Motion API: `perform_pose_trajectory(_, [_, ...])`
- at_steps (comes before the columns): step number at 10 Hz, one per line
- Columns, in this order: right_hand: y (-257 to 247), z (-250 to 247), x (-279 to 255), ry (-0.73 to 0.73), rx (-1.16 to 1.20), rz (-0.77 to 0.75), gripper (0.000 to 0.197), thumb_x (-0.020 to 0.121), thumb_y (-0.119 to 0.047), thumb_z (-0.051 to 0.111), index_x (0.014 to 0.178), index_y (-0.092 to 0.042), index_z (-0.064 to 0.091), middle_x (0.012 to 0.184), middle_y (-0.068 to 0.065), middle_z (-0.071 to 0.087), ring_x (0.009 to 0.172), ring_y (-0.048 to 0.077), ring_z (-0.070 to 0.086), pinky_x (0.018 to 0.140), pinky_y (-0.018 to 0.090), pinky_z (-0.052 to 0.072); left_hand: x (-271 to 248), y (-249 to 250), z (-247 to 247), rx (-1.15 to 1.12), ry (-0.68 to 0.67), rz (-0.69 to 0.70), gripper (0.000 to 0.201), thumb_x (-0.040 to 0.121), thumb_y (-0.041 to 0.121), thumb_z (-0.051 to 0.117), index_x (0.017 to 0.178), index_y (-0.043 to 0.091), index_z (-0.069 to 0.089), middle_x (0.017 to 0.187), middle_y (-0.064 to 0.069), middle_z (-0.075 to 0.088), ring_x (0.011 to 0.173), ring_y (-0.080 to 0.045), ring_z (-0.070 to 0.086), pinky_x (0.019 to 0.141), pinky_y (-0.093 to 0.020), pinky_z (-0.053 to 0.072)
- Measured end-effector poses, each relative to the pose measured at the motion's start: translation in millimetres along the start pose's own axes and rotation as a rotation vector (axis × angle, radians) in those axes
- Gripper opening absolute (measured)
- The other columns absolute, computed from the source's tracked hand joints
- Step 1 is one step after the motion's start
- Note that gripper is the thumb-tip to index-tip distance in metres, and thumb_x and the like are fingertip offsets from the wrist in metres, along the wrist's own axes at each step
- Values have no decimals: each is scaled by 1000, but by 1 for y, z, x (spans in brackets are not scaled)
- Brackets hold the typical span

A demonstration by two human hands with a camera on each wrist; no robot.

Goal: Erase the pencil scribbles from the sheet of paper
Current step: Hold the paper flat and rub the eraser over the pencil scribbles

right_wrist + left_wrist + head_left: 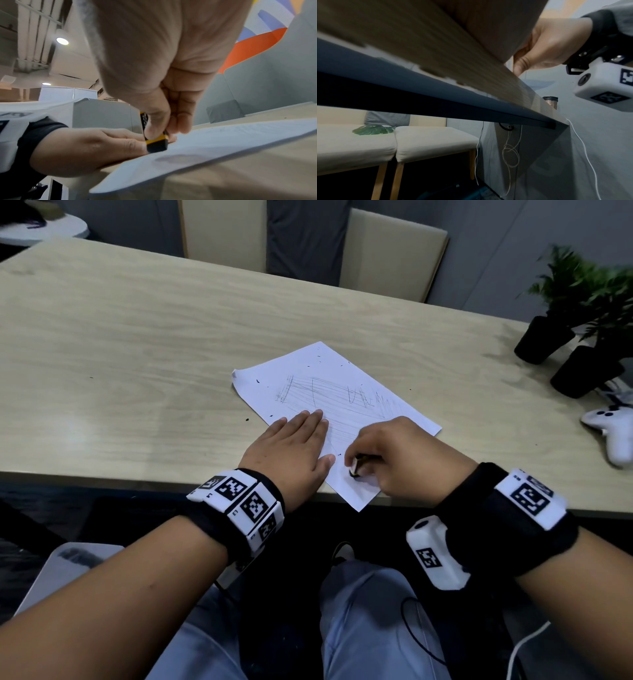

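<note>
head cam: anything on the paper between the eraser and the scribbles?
Nothing. In the head view, only lightly marked sheet of paper lies between the eraser in the right hand and the pencil scribbles. The left hand presses beside it.

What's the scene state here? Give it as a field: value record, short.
surface: wooden table
paper: white sheet, near corner overhanging the table edge
scribbles: pencil lines remain across the middle of the sheet
left hand: flat on the sheet's left edge, fingers straight
right hand: pinches the eraser
eraser: black with a yellow band, tip on the sheet's near corner
debris: dark crumbs on the sheet
bystanders: potted plants, white game controller
</note>
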State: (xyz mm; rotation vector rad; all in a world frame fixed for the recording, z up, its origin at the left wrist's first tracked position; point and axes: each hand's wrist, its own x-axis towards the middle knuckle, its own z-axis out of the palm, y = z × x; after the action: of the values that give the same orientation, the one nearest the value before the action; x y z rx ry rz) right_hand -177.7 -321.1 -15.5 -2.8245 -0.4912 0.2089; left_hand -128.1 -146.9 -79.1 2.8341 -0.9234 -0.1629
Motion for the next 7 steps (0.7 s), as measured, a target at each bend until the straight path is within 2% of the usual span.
perform_pose_trajectory(1, [-3, 8, 7, 32, 0, -32, 22, 83, -7, 62, 95, -20, 74, 87, -6, 66, 85, 17, 61, 77, 35, 49, -1, -1, 0, 9, -7, 4, 65, 103, 49, 16, 157, 18, 0, 164, 4, -8, 150, -10, -9, 121, -31, -5])
perform_pose_trajectory(2, [5, 8, -3, 6, -9, -74, 22, 76, -4, 65, 88, -21, 73, 82, -6, 65, 77, 15, 60, 72, 35, 50, 0, -1, -1, 9, -8, -1, 65, 102, 49, 16, 157, 18, -1, 164, 5, -8, 150, -9, -9, 121, -31, -6])
perform_pose_trajectory(3, [13, 2, -16, -40, -27, -40, 26, 71, -2, 65, 84, -23, 72, 78, -7, 64, 72, 10, 60, 68, 33, 51, 0, 0, -1, 3, -6, -2, 64, 103, 48, 16, 157, 19, -1, 164, 5, -8, 150, -9, -9, 121, -31, -6])
perform_pose_trajectory(4, [17, -4, -19, -46, -24, 0, 27, 71, 0, 64, 83, -23, 73, 77, -6, 66, 71, 7, 61, 68, 27, 51, 0, 0, -1, 9, -4, -2, 64, 103, 48, 16, 157, 19, -1, 164, 5, -8, 150, -9, -9, 120, -30, -7])
perform_pose_trajectory(5, [14, -3, -10, 52, 41, -16, 28, 71, 3, 66, 84, -20, 73, 77, -7, 66, 71, 6, 63, 68, 20, 48, 1, 1, -1, 12, -7, -2, 64, 103, 47, 15, 157, 19, -1, 164, 5, -9, 150, -9, -9, 120, -30, -7])
perform_pose_trajectory(6, [8, 5, 5, 82, 35, -59, 24, 77, 2, 65, 89, -17, 74, 82, -6, 66, 78, 13, 62, 72, 23, 48, 0, 1, -2, 18, -18, -3, 64, 103, 48, 15, 157, 19, -2, 164, 5, -9, 150, -9, -10, 121, -31, -6])
perform_pose_trajectory(7, [9, 6, 0, 35, -20, -78, 22, 76, -1, 65, 88, -18, 74, 82, -5, 66, 78, 17, 62, 70, 28, 48, 1, 1, -1, 20, -13, -3, 64, 103, 48, 15, 157, 19, -2, 164, 5, -9, 150, -9, -9, 120, -31, -6])
